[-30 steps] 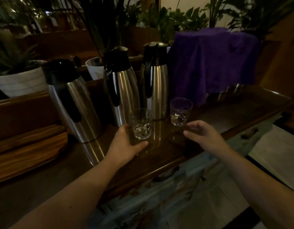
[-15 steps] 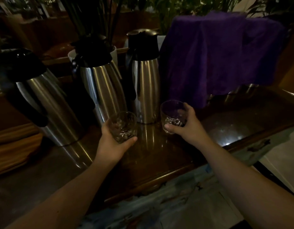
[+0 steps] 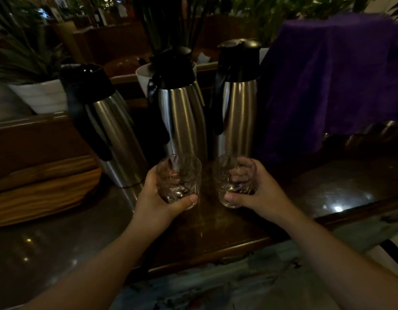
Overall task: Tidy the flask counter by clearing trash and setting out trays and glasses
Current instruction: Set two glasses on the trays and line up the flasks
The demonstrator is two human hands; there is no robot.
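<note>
Two clear cut-glass tumblers are held up above the dark wooden counter. My left hand grips the left glass, thumb across its base. My right hand wraps the right glass, fingers behind it. Both glasses hang just in front of three steel flasks with black tops: a left flask, a middle flask and a right flask.
Wooden trays are stacked at the left on the counter. A purple cloth drapes over something at the right, with metal pots under its edge. White plant pots and foliage stand behind the flasks.
A second ago both glasses stood on the counter with my hands reaching them. Both hands have closed on the glasses and lifted them, bringing them closer together.
</note>
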